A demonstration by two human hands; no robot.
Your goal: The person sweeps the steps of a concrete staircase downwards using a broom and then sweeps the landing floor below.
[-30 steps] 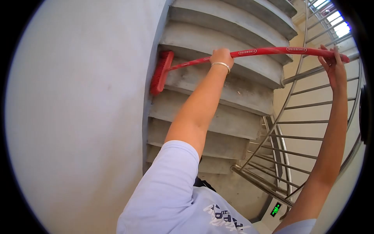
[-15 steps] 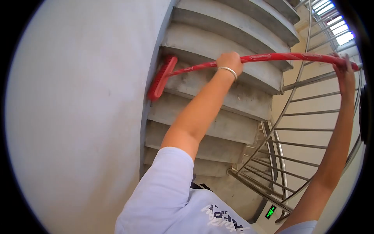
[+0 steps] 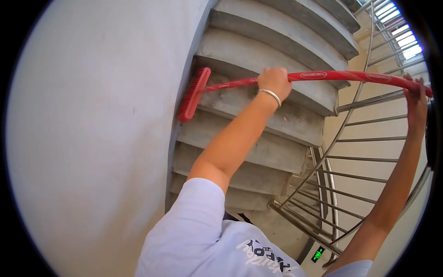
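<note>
A red broom (image 3: 333,75) stretches across the view, its handle seeming bent by the wide lens. My left hand (image 3: 275,84), with a pale bangle at the wrist, is wrapped around the middle of the handle. Near the handle's far right end, my right hand (image 3: 416,99) grips it with the fingers raised around it. The broom head (image 3: 194,94) rests in the corner where a grey concrete step (image 3: 235,99) meets the wall, its bristles turned toward the wall.
A plain pale wall (image 3: 106,101) fills the left side. Curved concrete stairs (image 3: 258,46) run through the middle. Metal railings (image 3: 374,138) line the right, with a bright window (image 3: 401,37) above. A green exit sign (image 3: 317,254) glows low on the right.
The right hand and handle end have moved slightly right and down. The left hand has shifted a little lower, and the broom head has moved slightly along the wall edge.
</note>
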